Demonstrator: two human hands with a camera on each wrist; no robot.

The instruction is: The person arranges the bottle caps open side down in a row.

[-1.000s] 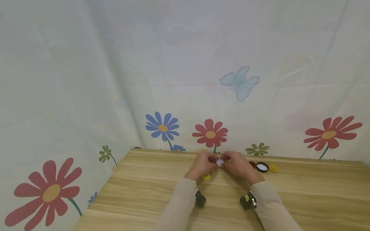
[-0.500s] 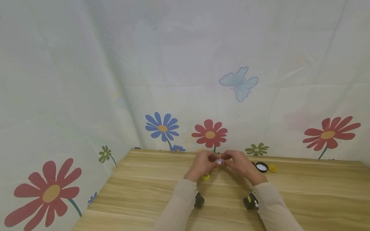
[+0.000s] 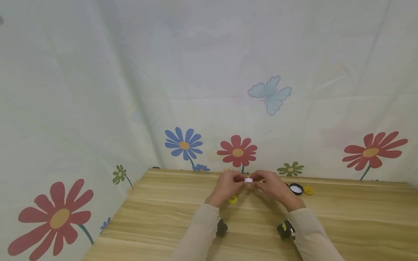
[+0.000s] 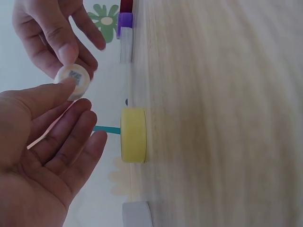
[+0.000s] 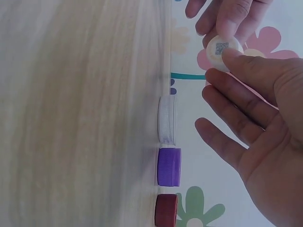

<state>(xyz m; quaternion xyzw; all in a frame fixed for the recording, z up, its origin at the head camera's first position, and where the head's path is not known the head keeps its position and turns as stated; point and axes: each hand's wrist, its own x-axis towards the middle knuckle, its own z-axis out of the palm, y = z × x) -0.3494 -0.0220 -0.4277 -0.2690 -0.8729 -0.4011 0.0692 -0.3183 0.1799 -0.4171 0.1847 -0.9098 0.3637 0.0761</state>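
Note:
A small round white bottle cap [image 3: 248, 180] with a QR code is held above the table between both hands. My left hand [image 3: 226, 186] pinches its left side, and my right hand [image 3: 270, 185] pinches the right side. In the left wrist view the left thumb lies on the coded face of the cap [image 4: 75, 78], while the other fingers spread loosely below. The right wrist view shows the right thumb on that same face of the cap [image 5: 222, 49]. Beneath the left hand a yellow cap [image 3: 233, 199] stands on the table.
Right of the hands lie a black-rimmed lid [image 3: 296, 189] and a yellow cap [image 3: 308, 190]. A clear cap [image 5: 167, 119], a purple cap [image 5: 169, 167] and a dark red cap [image 5: 166, 210] stand in a row. A flowered cloth [image 3: 209, 90] hangs behind the table [image 3: 163, 203].
The white cap has tilted between the fingers, so its rim now faces the head camera instead of a round face. Both hands keep their grip and have shifted only slightly.

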